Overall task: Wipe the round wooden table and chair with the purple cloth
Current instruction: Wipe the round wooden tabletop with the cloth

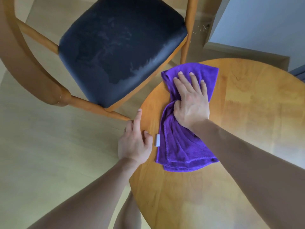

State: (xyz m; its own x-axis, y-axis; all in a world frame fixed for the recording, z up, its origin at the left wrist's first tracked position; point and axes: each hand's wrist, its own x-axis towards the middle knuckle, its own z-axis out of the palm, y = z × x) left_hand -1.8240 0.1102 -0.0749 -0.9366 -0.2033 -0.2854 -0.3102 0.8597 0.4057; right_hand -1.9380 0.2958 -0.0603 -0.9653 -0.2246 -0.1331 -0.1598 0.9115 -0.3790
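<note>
Both forearms reach in from the bottom of the view toward the round wooden table (231, 146). On it, under the right hand (191, 103), lies the purple cloth (181, 146), folded into a long bunched strip that runs from beyond the fingertips back past the wrist. The right hand presses down on the cloth's middle, fingers straight and spread over its far part, thumb tucked into a gathered fold. The left hand (135, 142) rests at the table's rim just left of the cloth, index finger stretched along the edge, the other fingers loosely bent, holding nothing. A small white tag (158, 140) sticks out of the cloth's edge between the two hands.

Ahead and to the left of the hands stands the chair (118, 52), its dark seat showing pale smears.

The cloth looks soft, light and limp, likely to bunch and slide easily on the smooth wood. A flat palm over its middle should drive it best; lifting it for the chair calls for gathering the folds in one grip.
</note>
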